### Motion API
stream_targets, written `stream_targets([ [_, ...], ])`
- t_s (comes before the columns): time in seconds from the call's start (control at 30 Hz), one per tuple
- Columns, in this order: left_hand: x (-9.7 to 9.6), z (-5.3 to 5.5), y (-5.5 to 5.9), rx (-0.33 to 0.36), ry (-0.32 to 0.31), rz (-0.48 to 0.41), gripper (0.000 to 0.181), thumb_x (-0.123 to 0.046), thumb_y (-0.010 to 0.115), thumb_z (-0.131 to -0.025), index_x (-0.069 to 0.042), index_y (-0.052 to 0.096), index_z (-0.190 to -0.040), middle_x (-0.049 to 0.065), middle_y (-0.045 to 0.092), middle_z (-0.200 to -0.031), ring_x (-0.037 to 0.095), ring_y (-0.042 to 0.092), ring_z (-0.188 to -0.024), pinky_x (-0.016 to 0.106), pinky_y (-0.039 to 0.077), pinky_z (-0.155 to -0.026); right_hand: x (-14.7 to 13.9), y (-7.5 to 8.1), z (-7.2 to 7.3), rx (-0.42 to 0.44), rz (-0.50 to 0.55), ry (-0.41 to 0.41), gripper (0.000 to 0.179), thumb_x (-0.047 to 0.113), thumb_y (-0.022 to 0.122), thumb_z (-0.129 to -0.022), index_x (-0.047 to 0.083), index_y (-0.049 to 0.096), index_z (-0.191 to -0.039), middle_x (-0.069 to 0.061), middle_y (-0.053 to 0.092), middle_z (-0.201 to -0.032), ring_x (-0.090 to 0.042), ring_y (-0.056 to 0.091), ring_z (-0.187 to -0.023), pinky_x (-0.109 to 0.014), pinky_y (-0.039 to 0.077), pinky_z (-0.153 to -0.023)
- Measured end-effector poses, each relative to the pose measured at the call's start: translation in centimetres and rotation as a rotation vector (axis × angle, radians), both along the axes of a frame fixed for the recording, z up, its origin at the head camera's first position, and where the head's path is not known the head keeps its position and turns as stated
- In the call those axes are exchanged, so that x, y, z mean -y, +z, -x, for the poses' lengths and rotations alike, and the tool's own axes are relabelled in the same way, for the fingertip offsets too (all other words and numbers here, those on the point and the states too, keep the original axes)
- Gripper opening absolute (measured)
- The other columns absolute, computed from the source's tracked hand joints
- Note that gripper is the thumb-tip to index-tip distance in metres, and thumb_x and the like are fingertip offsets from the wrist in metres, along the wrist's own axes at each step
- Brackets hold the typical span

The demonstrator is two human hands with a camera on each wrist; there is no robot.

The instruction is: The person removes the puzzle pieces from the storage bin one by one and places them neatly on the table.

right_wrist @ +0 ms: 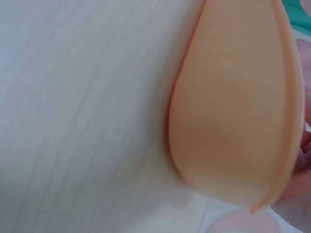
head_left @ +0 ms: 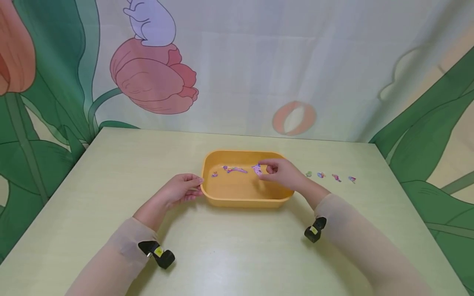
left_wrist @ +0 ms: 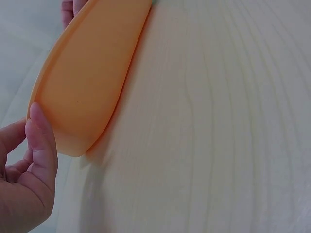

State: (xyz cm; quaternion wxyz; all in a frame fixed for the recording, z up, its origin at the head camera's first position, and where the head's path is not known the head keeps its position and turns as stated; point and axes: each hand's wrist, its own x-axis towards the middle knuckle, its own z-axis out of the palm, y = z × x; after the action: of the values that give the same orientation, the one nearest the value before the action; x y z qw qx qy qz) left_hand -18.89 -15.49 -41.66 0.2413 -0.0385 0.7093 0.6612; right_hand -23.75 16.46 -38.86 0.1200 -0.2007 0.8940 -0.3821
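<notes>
- Orange-yellow tray (head_left: 231, 188) sits upright on the worktop (head_left: 222, 250), centre of the frame in the head view.
- Left hand (head_left: 182, 189) at the tray's left rim, centre-left of the head view; thumb and fingers clamped on the rim. Left wrist view shows the same pinch at the left edge, thumb against the outer wall.
- Right hand (head_left: 283, 174) over the right half of the tray. Thumb and index finger apart at the tips, other fingers curled in.
- Purple piece (head_left: 256, 169) right at those fingertips, right of centre inside the tray outline; cannot tell if it is gripped or lying loose.
- Long multicoloured piece (head_left: 235, 169) in the tray, left of the purple piece, near the far wall.
- Small piece (head_left: 214, 174) in the tray, nearest its left end.
- Row of four small cutouts (head_left: 336, 177) on the worktop right of the tray, spaced apart; leftmost is greenish and close to the right forearm.
- Right wrist view: tray's outer wall fills the right side, part of a hand behind the rim at the right edge.
- Beige sleeves (head_left: 116, 253), each with a black wrist camera (head_left: 159, 254), lower left and lower right.
- Curtain (head_left: 240, 70) with printed flowers across the top.
</notes>
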Motion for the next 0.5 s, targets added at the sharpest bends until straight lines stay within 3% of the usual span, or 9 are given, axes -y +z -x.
stream_targets([
  [0.5,-0.2,0.3,0.5,0.021,0.013,0.010,0.036,-0.021,0.053,-0.096,0.009,0.049,-0.115,0.003,0.062,-0.078,0.011,0.062,-0.069,0.018,0.049,-0.057,-3.8,1.2,-0.6,0.083,0.058,-0.093,0.048,0.022,0.074,-0.081,0.001,0.059,-0.121,-0.004,0.047,-0.075,-0.019,0.045,-0.073,-0.022,0.036,-0.058],
])
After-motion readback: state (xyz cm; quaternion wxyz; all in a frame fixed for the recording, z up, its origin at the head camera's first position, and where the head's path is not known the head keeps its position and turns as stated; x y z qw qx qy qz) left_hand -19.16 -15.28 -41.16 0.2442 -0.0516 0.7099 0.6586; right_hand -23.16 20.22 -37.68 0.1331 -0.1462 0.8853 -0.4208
